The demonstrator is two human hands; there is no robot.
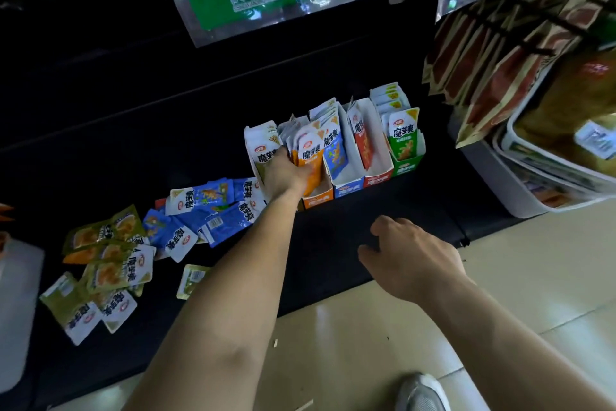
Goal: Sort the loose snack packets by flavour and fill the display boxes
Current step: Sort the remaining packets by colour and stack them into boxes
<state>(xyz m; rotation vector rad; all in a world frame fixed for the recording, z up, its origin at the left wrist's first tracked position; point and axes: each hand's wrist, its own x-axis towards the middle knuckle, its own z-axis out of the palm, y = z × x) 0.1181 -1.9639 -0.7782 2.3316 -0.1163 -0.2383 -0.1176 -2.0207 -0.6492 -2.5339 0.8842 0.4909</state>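
Orange packets (308, 157) stand in their box (316, 200) mid-frame, gripped by my left hand (286, 174); my right hand (410, 254) hovers slack, empty. I judge it half done: blue packets (213, 214) and green packets (100, 254), lower left, lie unsorted.

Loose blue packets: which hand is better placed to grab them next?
Probably left. The left hand grips the orange packets just beside the loose blue packets, so it is close once it lets go. The right hand hangs empty but would have to cross the left arm.

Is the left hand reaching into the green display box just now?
No, the left hand grips orange packets in the orange box, not the green box.
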